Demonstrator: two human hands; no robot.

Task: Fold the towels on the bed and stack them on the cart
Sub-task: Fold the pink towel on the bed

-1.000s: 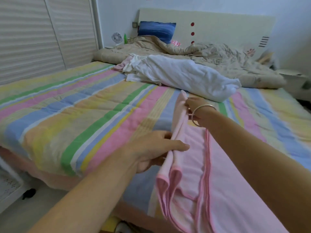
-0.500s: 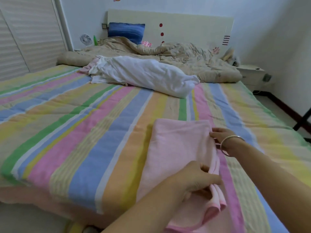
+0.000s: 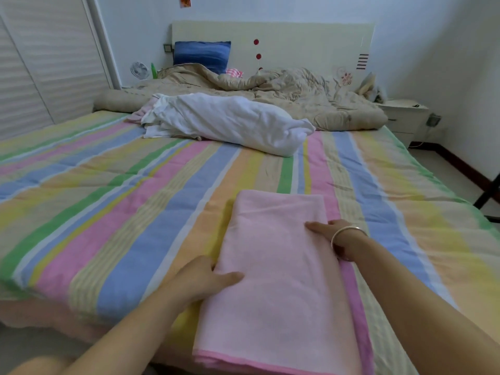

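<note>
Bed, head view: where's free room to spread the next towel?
Bare striped cover left of the pink towel, up to the white bundle; a narrower strip right of the right hand. Crowded by the headboard: beige quilt.

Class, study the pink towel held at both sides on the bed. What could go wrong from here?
The pink towel ends at the edge of the bed, so it may slide off if released. The left hand and right hand hold only its side edges; lifting could let the folded layers slip apart.

Fingers of left hand [image 3: 200,280] tucked under pink towel [image 3: 278,280], right hand [image 3: 334,234] fingers partly hidden, black frame [image 3: 490,194] cut by right edge
</note>
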